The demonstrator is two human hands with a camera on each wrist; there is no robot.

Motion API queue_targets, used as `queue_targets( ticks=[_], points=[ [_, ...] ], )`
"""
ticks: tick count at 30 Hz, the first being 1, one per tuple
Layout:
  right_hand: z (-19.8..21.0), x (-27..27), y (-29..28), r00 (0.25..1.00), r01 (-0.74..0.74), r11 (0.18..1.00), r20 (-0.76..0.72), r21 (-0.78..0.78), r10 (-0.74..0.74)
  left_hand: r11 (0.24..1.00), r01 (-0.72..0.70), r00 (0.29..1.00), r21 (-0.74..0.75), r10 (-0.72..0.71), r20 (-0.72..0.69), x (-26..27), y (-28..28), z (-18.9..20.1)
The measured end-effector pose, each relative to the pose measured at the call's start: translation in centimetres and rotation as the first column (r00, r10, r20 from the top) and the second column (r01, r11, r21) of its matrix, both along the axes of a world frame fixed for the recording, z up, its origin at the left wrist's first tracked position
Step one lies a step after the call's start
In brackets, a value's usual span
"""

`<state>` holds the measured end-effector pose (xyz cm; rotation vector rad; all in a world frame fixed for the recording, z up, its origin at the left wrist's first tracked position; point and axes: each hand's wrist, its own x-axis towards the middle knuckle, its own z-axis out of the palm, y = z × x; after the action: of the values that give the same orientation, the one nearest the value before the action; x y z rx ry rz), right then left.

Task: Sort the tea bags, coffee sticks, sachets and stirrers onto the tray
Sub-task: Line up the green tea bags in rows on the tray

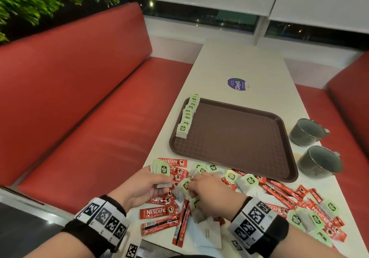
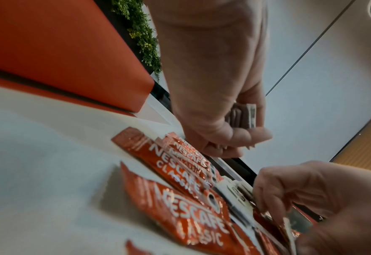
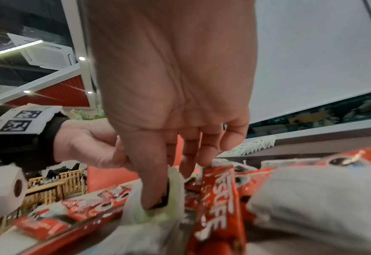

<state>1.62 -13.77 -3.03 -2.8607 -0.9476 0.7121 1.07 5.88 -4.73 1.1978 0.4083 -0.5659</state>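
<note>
Risk: left hand (image 1: 143, 186) clasps stacked tea bags (image 1: 162, 175) beside the tray (image 1: 235, 138); right hand (image 1: 207, 190) fingers pinch another tea bag (image 1: 184, 186), whose string may, I judge, drag coffee sticks (image 1: 159, 212).

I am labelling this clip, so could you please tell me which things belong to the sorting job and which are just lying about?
Job:
- brown tray
- tea bag row
- tea bag stack held by the left hand
- loose tea bags
- red coffee sticks
- white sugar sachet

Lying about:
- two metal mugs
- round sticker
</note>
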Motion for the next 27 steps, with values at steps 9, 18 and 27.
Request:
queue_targets(
  ticks=[9,18,27],
  points=[
    [4.1,1.2,-1.9,0.941,0.296,0.89,-0.268,0.346,-0.208,0.998,0.059,0.998,0.006,-0.059,0.003,0.1,-1.0,-0.1],
    [4.0,2.3,0.2,0.899,0.399,0.775,-0.373,0.489,-0.228,0.949,0.275,0.96,-0.152,-0.281,-0.015,0.1,-1.7,1.2],
    [2.4,2.8,0.7,0.863,0.505,0.658,-0.308,0.558,-0.401,0.97,0.23,0.973,-0.085,-0.228,0.024,0.6,-0.7,0.2]
  ],
)
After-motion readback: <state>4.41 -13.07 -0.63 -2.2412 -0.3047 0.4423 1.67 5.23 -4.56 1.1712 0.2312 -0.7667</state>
